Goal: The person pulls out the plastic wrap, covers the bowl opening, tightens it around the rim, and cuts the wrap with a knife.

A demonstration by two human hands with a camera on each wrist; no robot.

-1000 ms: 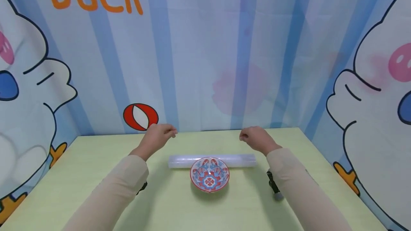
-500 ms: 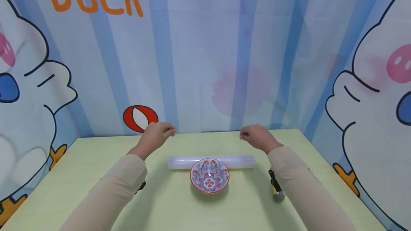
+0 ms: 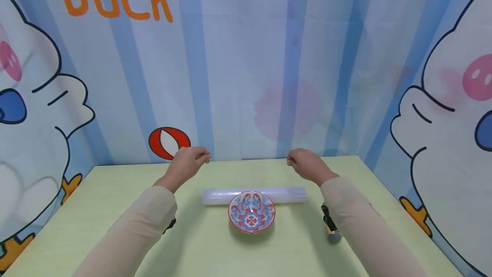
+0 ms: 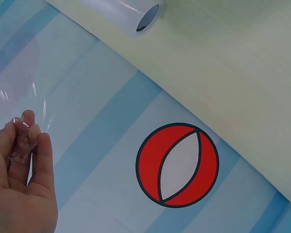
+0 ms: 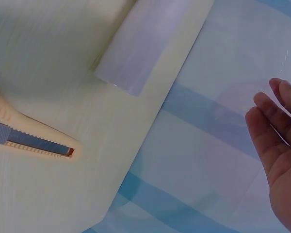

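Note:
Both hands are raised above the far part of the table, a gap apart. My left hand (image 3: pixel 187 162) pinches a bunched end of clear cling film (image 4: pixel 22 140) between thumb and fingertips. Faint glints spread from it across the left wrist view. My right hand (image 3: pixel 309 166) is bent with fingertips together at the film's other side; small glints show by its fingers (image 5: pixel 266 133) in the right wrist view. Below and between the hands, a red and blue patterned bowl (image 3: pixel 251 212) stands upright. Just behind it lies a cling film roll (image 3: pixel 288 195), sideways across the table.
A pale yellow utility knife (image 5: pixel 43 138) lies on the table (image 3: pixel 127 200) at the right, partly hidden under the right forearm in the head view. Printed fabric walls (image 3: pixel 238 54) enclose the table at the back and sides.
Both hands hold nearly the same place. The right forearm has shifted slightly outward, so a little more of the utility knife shows. The head view has tilted a touch.

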